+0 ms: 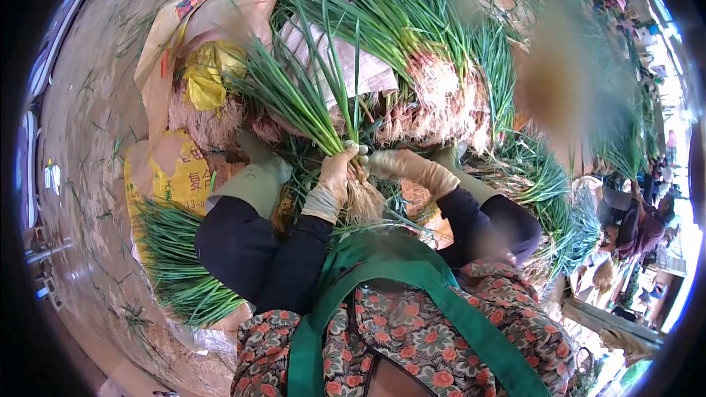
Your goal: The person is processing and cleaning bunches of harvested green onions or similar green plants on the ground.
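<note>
My left hand [335, 179], in a pale glove, is closed round a bunch of scallions [303, 106] just above the roots. The green leaves fan up and to the left, and the pale stringy roots [364, 202] hang below my fist. My right hand [403, 166], gloved too, is beside the bunch on its right, with the fingers curled toward the stems. What those fingers pinch, if anything, is too small to make out. Beyond my hands a large heap of scallions [434, 92] lies with its roots toward me.
Sacking [234, 15] and a yellow plastic bag [209, 77] cover more scallions at the upper left. Further scallions lie on a yellow printed sack [173, 169] at left and in a pile [540, 184] at right. Another person [643, 217] sits at far right. Smudges blur the upper right.
</note>
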A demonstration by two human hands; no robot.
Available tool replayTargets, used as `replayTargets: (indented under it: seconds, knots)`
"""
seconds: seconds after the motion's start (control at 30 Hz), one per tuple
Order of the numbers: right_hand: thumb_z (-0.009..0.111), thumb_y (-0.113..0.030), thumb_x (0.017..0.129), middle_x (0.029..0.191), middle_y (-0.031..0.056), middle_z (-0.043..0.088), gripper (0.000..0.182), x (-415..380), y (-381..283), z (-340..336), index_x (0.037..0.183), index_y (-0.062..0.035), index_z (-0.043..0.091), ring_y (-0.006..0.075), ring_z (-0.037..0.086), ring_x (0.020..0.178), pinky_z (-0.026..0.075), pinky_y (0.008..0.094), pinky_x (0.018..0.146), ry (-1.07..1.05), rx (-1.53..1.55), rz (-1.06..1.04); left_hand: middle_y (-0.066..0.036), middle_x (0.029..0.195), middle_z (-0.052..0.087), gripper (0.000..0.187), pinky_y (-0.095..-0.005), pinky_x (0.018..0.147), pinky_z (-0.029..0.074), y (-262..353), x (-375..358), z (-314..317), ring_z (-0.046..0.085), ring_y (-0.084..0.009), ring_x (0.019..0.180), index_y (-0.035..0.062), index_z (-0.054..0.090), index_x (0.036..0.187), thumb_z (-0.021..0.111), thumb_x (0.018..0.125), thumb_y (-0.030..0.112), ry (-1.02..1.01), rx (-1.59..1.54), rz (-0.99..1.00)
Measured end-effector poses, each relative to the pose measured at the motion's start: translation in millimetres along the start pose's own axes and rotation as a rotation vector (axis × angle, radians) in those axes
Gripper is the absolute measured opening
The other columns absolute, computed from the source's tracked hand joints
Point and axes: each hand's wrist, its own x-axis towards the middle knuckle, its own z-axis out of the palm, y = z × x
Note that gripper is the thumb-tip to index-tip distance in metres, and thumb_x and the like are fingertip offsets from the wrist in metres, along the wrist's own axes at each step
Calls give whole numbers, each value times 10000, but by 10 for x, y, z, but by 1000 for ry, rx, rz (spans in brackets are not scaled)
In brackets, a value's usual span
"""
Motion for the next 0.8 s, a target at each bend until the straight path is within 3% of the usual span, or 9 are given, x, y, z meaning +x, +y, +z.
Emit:
replayTargets:
  seconds: [0.07, 0.27, 0.33, 0.43, 0.5, 0.57, 0.7, 0.77, 0.8]
  knots:
    - [498, -449, 899, 920, 31, 612, 467, 8, -150, 103, 1223, -113, 518, 166, 585, 859, 462, 295, 765, -8, 773, 12, -89, 736, 632, 120, -285, 437, 474, -151, 28, 44, 584, -172, 531, 18, 600, 900, 573, 858, 126, 60, -46, 44]
    - [514, -324, 896, 646, -35, 491, 236, 587, -227, 377, 968, -109, 583, 115, 458, 560, 385, 297, 474, 489, 1036, -158, -47, 685, 595, 99, -301, 426, 476, -313, -18, -80, 565, -168, 499, 41, 591, 880, 572, 864, 137, 149, 14, 71]
    - [459, -303, 918, 564, -68, 393, 227, 689, -41, 379, 945, -101, 558, 95, 391, 496, 316, 267, 421, 120, 1519, -358, -36, 658, 569, 131, -292, 457, 485, -233, -130, -18, 541, -160, 492, 39, 590, 872, 576, 873, 169, 37, -142, 3]
    - [426, -326, 928, 537, -94, 296, 254, 802, 198, 70, 882, -93, 515, 65, 263, 429, 261, 232, 417, 17, 1465, -647, -49, 688, 594, 184, -288, 479, 492, -337, -89, -61, 583, -159, 560, 35, 588, 870, 564, 884, 217, -302, -381, -11]
    - [456, -323, 909, 651, -5, 438, 307, 926, 701, -349, 1039, -46, 479, 139, 437, 532, 367, 298, 489, 464, 46, -506, -56, 717, 611, 179, -284, 498, 498, -288, -84, -87, 600, -159, 595, 37, 588, 877, 556, 887, 212, -389, -273, 19]
    - [481, -334, 899, 720, 30, 522, 366, 843, 847, -518, 1104, -31, 482, 154, 519, 588, 420, 307, 526, 590, -617, -295, -57, 753, 628, 158, -268, 553, 509, -182, -159, -112, 612, -145, 637, 40, 590, 905, 557, 883, 193, -421, -306, 37]
    - [518, -387, 895, 767, -8, 573, 357, 188, -197, 175, 1049, -68, 565, 67, 498, 602, 421, 210, 530, 295, 573, -42, -95, 924, 648, 246, -309, 705, 531, -241, -126, -108, 633, -182, 766, 10, 573, 1045, 560, 857, 169, -389, -266, 66]
    - [562, -364, 884, 750, -23, 574, 340, 231, -523, 95, 1000, -45, 585, 59, 505, 589, 420, 187, 512, -50, 633, -34, -102, 849, 656, 201, -317, 687, 534, -172, -264, 17, 641, -195, 725, 10, 593, 968, 557, 822, 143, -326, -429, 50]
    - [559, -300, 889, 731, -12, 574, 280, 325, -512, 157, 1007, -48, 593, 74, 511, 568, 431, 204, 511, 155, 428, -188, -77, 692, 635, 154, -295, 602, 520, -133, -259, -43, 616, -171, 609, 35, 609, 849, 576, 817, 182, -313, -291, -42]
